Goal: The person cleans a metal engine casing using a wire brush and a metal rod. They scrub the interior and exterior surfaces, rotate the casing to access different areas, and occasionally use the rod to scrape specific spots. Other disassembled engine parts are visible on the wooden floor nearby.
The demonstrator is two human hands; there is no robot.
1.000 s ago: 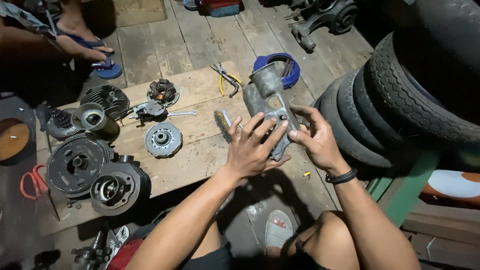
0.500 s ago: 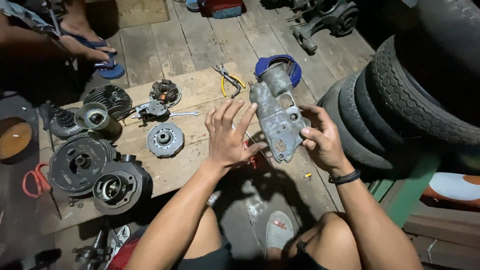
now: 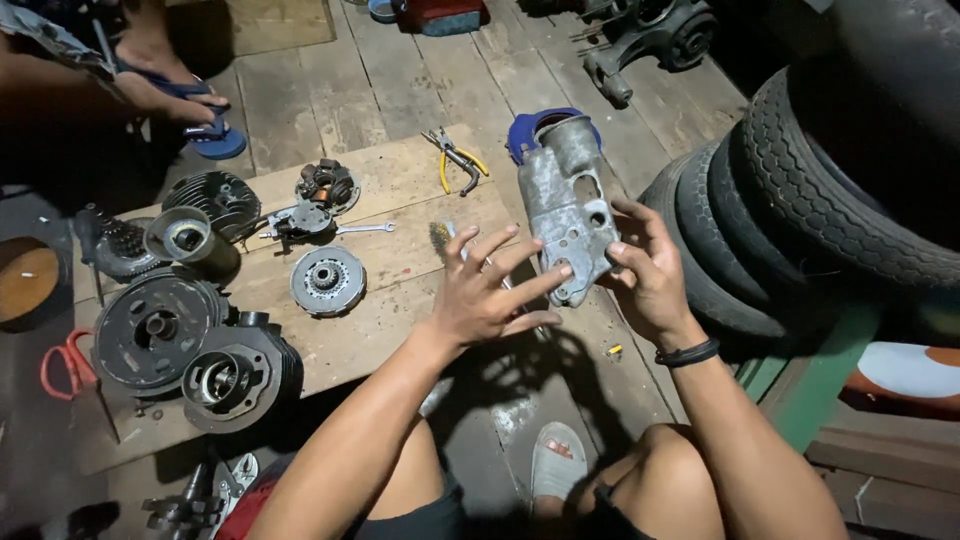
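Fingers of the left hand point(image 3: 485, 295) spread wide, fingertips touching the grey metal casing point(image 3: 565, 205). Right hand point(image 3: 645, 275) grips that casing upright from behind, apparently by its lower edge, above the wooden surface point(image 3: 400, 270).

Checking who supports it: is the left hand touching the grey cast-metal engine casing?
Touching. The head view shows the left hand open, fingertips against the grey cast-metal engine casing, which the right hand grips from the side.
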